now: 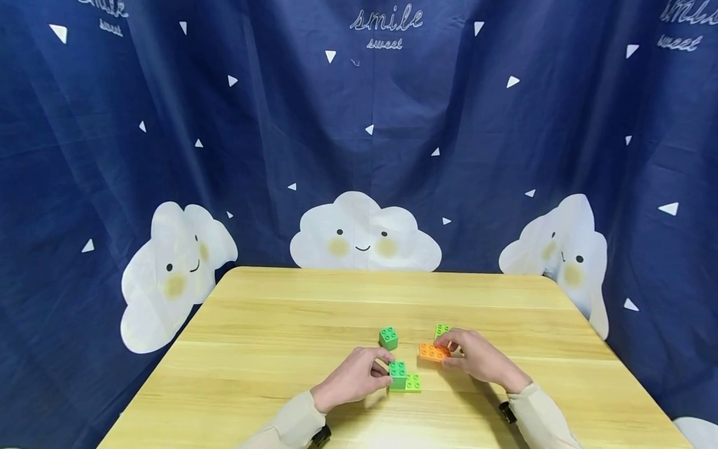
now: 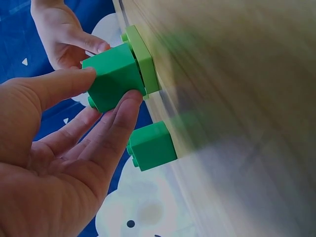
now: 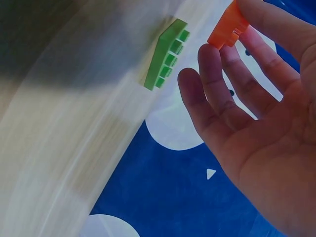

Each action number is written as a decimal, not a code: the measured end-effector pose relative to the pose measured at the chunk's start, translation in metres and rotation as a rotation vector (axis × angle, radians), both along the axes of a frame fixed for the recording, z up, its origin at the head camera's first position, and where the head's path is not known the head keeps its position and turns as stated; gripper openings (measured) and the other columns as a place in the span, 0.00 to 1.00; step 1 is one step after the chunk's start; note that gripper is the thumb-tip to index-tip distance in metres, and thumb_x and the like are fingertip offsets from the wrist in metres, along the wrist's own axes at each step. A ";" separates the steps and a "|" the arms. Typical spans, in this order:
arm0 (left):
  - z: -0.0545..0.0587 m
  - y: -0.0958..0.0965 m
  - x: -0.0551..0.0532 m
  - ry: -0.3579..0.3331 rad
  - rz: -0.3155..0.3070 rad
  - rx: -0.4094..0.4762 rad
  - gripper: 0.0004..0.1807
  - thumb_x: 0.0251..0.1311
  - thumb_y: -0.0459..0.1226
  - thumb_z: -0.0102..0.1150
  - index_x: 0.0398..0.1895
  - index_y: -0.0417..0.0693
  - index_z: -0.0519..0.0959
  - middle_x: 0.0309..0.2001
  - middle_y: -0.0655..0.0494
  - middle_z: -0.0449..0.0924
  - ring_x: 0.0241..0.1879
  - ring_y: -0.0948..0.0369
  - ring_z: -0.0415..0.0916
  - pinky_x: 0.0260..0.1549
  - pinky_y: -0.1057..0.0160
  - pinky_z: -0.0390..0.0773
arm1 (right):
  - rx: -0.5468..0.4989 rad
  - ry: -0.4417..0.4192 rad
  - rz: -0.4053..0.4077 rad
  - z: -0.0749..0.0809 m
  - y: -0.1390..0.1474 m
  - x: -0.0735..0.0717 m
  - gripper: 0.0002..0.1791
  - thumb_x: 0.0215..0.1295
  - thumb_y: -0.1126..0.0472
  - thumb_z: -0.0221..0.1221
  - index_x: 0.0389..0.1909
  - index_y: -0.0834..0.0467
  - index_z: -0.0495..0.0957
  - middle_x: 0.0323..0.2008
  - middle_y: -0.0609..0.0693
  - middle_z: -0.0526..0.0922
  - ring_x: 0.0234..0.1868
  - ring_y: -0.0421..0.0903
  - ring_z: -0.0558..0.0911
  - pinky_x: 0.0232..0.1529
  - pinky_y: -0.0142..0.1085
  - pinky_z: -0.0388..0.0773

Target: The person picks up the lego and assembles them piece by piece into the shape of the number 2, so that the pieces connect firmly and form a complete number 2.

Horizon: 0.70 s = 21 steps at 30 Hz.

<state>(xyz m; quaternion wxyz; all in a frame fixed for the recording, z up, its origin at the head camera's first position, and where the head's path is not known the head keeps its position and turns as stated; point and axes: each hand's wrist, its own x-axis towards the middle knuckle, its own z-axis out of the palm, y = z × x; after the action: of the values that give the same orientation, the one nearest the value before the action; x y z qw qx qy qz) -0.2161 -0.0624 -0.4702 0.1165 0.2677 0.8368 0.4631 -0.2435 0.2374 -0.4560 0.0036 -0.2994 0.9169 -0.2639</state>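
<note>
My left hand point(image 1: 359, 376) pinches a green toy building brick point(image 1: 397, 372) between thumb and fingers, seen close up in the left wrist view. This brick sits over the left part of a flat lime-green brick point(image 1: 414, 382), with a thin gap showing between them in the left wrist view. My right hand point(image 1: 481, 358) grips one end of an orange brick point(image 1: 430, 352) with thumb and fingertips. Just beyond the orange brick lies another lime-green brick point(image 1: 441, 330), partly hidden by it and the right hand in the head view.
A second green brick point(image 1: 388, 338) stands on the wooden table point(image 1: 269, 349), beyond the left hand. Behind the table's far edge hangs a dark blue curtain point(image 1: 258, 137) printed with white clouds and triangles.
</note>
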 end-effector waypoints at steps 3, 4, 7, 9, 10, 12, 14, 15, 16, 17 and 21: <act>-0.001 0.000 0.000 -0.002 0.005 -0.007 0.18 0.62 0.32 0.69 0.56 0.41 0.82 0.53 0.50 0.84 0.40 0.66 0.85 0.39 0.73 0.83 | 0.004 0.001 -0.001 0.002 -0.001 0.000 0.16 0.60 0.65 0.71 0.50 0.58 0.84 0.46 0.47 0.86 0.42 0.44 0.83 0.46 0.45 0.84; -0.001 0.000 -0.001 0.003 0.003 -0.010 0.18 0.63 0.32 0.69 0.56 0.40 0.81 0.53 0.49 0.84 0.40 0.67 0.85 0.39 0.73 0.82 | 0.005 0.000 -0.002 0.002 -0.001 0.000 0.16 0.60 0.65 0.71 0.50 0.58 0.84 0.46 0.47 0.86 0.42 0.44 0.83 0.46 0.45 0.84; -0.001 -0.001 -0.001 0.014 0.008 -0.019 0.20 0.63 0.34 0.70 0.57 0.39 0.81 0.54 0.49 0.84 0.41 0.67 0.85 0.40 0.72 0.82 | 0.005 0.000 -0.007 0.003 -0.001 0.000 0.16 0.61 0.65 0.71 0.51 0.58 0.84 0.46 0.47 0.86 0.42 0.44 0.83 0.45 0.45 0.84; -0.001 -0.002 -0.002 0.035 0.015 -0.025 0.21 0.63 0.37 0.70 0.58 0.39 0.80 0.55 0.48 0.84 0.42 0.66 0.84 0.42 0.71 0.82 | 0.005 0.007 -0.008 0.003 -0.001 0.001 0.16 0.61 0.65 0.71 0.51 0.57 0.84 0.46 0.47 0.86 0.42 0.44 0.83 0.46 0.45 0.84; -0.001 -0.002 -0.003 0.049 0.022 -0.029 0.22 0.63 0.38 0.70 0.58 0.39 0.80 0.55 0.48 0.84 0.44 0.64 0.84 0.43 0.70 0.83 | 0.004 0.011 -0.009 0.004 -0.001 0.001 0.16 0.61 0.64 0.71 0.51 0.57 0.84 0.46 0.46 0.86 0.42 0.44 0.83 0.46 0.44 0.84; 0.000 -0.002 -0.004 0.074 0.044 -0.036 0.22 0.64 0.40 0.69 0.58 0.40 0.80 0.56 0.48 0.83 0.47 0.61 0.84 0.45 0.68 0.83 | 0.000 0.022 -0.009 0.004 -0.001 0.000 0.16 0.62 0.64 0.70 0.51 0.57 0.84 0.47 0.46 0.86 0.42 0.45 0.84 0.46 0.44 0.84; 0.001 -0.002 -0.004 0.110 0.068 -0.046 0.22 0.64 0.42 0.69 0.57 0.41 0.81 0.57 0.48 0.83 0.50 0.56 0.83 0.47 0.65 0.83 | -0.005 0.033 -0.009 0.004 -0.001 0.000 0.16 0.62 0.64 0.70 0.51 0.57 0.84 0.47 0.46 0.86 0.43 0.45 0.84 0.46 0.44 0.84; 0.002 -0.002 -0.005 0.128 0.081 -0.052 0.21 0.64 0.43 0.69 0.57 0.42 0.81 0.57 0.49 0.84 0.52 0.55 0.82 0.48 0.63 0.82 | -0.008 0.038 -0.008 0.004 -0.001 0.000 0.16 0.63 0.64 0.70 0.52 0.57 0.84 0.47 0.46 0.86 0.43 0.45 0.84 0.46 0.44 0.84; 0.003 -0.003 -0.005 0.144 0.093 -0.058 0.21 0.64 0.43 0.68 0.57 0.43 0.81 0.56 0.49 0.84 0.53 0.53 0.81 0.49 0.62 0.82 | -0.010 0.045 -0.009 0.004 -0.001 0.000 0.16 0.63 0.64 0.70 0.52 0.57 0.84 0.47 0.46 0.85 0.43 0.45 0.84 0.46 0.43 0.84; 0.004 -0.003 -0.005 0.159 0.104 -0.065 0.21 0.65 0.44 0.68 0.56 0.43 0.82 0.56 0.50 0.84 0.53 0.52 0.81 0.49 0.60 0.82 | -0.012 0.052 -0.009 0.004 -0.001 0.000 0.16 0.63 0.63 0.70 0.52 0.56 0.84 0.47 0.46 0.85 0.43 0.45 0.84 0.45 0.43 0.84; 0.007 -0.003 -0.005 0.195 0.133 -0.074 0.19 0.65 0.44 0.68 0.55 0.45 0.83 0.55 0.51 0.84 0.53 0.50 0.80 0.47 0.60 0.79 | -0.017 0.077 -0.003 0.006 -0.004 0.001 0.16 0.64 0.62 0.69 0.53 0.55 0.84 0.47 0.45 0.85 0.41 0.43 0.83 0.44 0.41 0.84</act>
<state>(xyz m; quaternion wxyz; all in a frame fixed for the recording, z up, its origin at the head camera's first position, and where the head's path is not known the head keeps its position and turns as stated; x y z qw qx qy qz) -0.2211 -0.0652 -0.4631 0.0133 0.2510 0.8765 0.4105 -0.2424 0.2336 -0.4502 -0.0346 -0.3080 0.9145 -0.2601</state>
